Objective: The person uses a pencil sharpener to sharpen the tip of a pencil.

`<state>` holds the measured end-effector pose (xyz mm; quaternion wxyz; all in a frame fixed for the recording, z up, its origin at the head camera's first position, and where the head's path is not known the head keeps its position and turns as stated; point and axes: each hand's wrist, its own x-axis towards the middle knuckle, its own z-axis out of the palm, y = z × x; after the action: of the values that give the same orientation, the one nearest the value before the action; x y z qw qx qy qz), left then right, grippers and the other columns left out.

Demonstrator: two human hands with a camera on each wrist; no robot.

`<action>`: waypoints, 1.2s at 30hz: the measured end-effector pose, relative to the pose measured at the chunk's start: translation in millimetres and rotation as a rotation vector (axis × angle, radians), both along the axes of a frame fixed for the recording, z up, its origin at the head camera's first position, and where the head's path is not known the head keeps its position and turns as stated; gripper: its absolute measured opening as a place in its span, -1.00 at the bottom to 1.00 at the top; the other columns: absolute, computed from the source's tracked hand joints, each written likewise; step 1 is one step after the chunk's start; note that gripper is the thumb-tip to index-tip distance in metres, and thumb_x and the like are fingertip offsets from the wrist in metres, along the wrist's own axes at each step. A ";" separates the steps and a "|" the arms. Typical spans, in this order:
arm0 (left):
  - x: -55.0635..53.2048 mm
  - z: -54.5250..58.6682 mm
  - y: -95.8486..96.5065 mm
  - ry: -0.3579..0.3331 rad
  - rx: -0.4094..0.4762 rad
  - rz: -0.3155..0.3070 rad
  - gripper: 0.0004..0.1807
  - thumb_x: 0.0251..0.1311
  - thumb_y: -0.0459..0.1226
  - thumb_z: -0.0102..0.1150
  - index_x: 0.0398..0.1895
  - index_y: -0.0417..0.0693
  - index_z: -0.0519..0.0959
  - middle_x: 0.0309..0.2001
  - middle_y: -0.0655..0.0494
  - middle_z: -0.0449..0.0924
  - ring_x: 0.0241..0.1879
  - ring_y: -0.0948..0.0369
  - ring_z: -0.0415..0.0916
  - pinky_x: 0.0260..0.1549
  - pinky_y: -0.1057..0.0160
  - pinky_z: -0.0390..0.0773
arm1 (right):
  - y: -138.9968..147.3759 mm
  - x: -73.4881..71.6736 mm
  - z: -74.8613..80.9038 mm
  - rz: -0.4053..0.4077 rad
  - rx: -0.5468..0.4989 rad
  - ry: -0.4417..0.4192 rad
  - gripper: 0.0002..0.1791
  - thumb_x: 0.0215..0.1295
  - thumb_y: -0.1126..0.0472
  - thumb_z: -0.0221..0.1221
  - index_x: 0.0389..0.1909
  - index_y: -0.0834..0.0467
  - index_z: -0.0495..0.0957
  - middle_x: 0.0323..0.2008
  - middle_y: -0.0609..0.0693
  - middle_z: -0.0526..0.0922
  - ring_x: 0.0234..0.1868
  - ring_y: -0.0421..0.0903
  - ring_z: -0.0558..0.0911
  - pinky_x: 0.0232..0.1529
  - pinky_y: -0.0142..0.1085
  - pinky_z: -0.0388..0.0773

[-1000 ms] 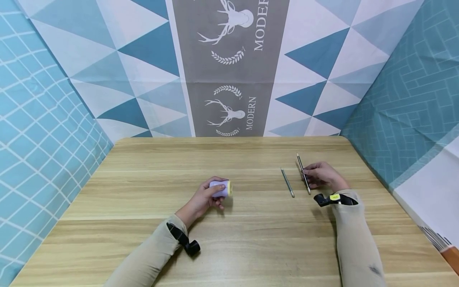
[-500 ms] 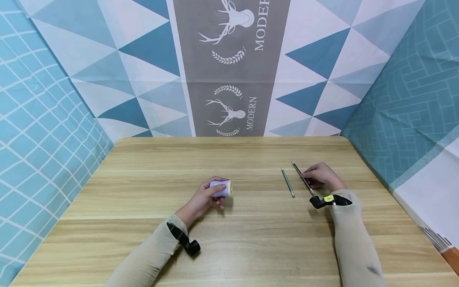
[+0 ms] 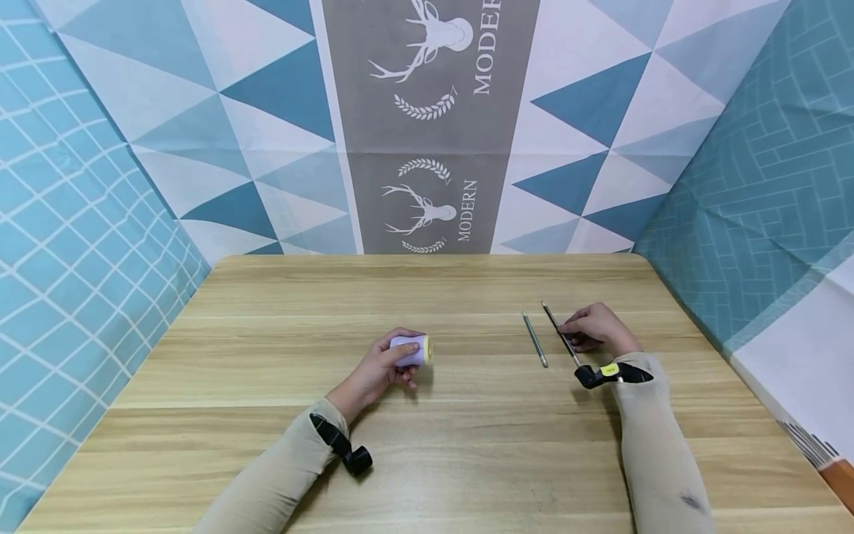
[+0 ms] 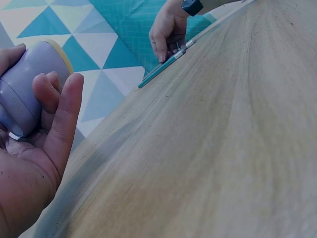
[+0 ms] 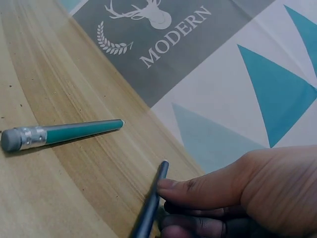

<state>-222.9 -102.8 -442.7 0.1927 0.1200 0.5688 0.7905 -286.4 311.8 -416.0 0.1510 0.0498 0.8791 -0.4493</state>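
In the head view my left hand (image 3: 390, 363) grips a small lavender pencil sharpener (image 3: 404, 351) with a yellow end facing right. The left wrist view shows its rounded body (image 4: 29, 84) in the palm, one finger stretched out beside it. Off to the right, my right hand (image 3: 596, 329) pinches a dark pencil (image 3: 554, 320) between thumb and fingers; the wrist camera covers its near end in the head view. Just left of it lies a green pencil (image 3: 535, 340), its grey eraser (image 5: 11, 141) and metal band plain in the right wrist view.
Both hands are over a wooden table (image 3: 427, 460). A patterned cloth wall (image 3: 427, 133) rises behind its far edge, with blue cloths at the left (image 3: 73, 259) and right (image 3: 767, 185). Wrist cameras are strapped to both sleeves.
My right hand has shifted slightly left, and the far tip of the dark pencil has swung left and nearer. The left hand, the sharpener and the green pencil have stayed put.
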 end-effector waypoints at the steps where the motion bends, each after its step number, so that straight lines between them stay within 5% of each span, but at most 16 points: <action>1: 0.1 0.0 -0.1 0.000 0.000 0.000 -0.77 0.33 -0.33 0.05 -0.13 0.22 0.60 -0.46 -0.01 0.50 -0.60 0.25 0.47 -0.57 0.25 0.70 | 0.1 0.1 0.0 -0.001 -0.001 -0.001 -0.67 0.35 0.28 0.22 -0.05 0.50 0.57 -0.54 -0.04 0.60 -0.54 -0.18 0.59 -0.48 -0.31 0.70; 16: 0.2 1.6 -0.5 0.001 0.005 -0.005 -0.77 0.34 -0.34 0.04 -0.12 0.21 0.60 -0.44 0.00 0.50 -0.59 0.25 0.47 -0.56 0.25 0.70 | 1.4 1.2 6.1 0.019 0.005 0.003 -0.68 0.36 0.23 0.23 -0.09 0.45 0.61 -0.52 -0.04 0.63 -0.50 -0.16 0.60 -0.44 -0.28 0.71; 25: -0.2 2.1 -1.2 0.001 0.002 -0.005 -0.77 0.35 -0.34 0.03 -0.11 0.19 0.59 -0.45 -0.01 0.50 -0.60 0.25 0.47 -0.56 0.25 0.70 | -8.1 6.0 23.1 0.068 0.052 0.063 -0.59 0.39 0.15 0.20 -0.02 0.47 0.58 -0.42 0.06 0.69 -0.43 -0.12 0.65 -0.35 -0.21 0.72; 36: 0.8 1.5 -0.3 -0.005 0.006 -0.003 -0.77 0.33 -0.33 0.05 -0.13 0.22 0.60 -0.43 0.00 0.49 -0.59 0.25 0.47 -0.56 0.26 0.70 | -28.0 10.3 26.1 0.135 -0.027 0.023 -0.63 0.40 0.17 0.19 -0.07 0.46 0.57 -0.45 0.12 0.68 -0.50 -0.10 0.66 -0.43 -0.21 0.72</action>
<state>-222.1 -103.2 -441.2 0.1951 0.1194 0.5658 0.7922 -276.1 283.8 -389.9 0.1716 -0.0169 0.8760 -0.4504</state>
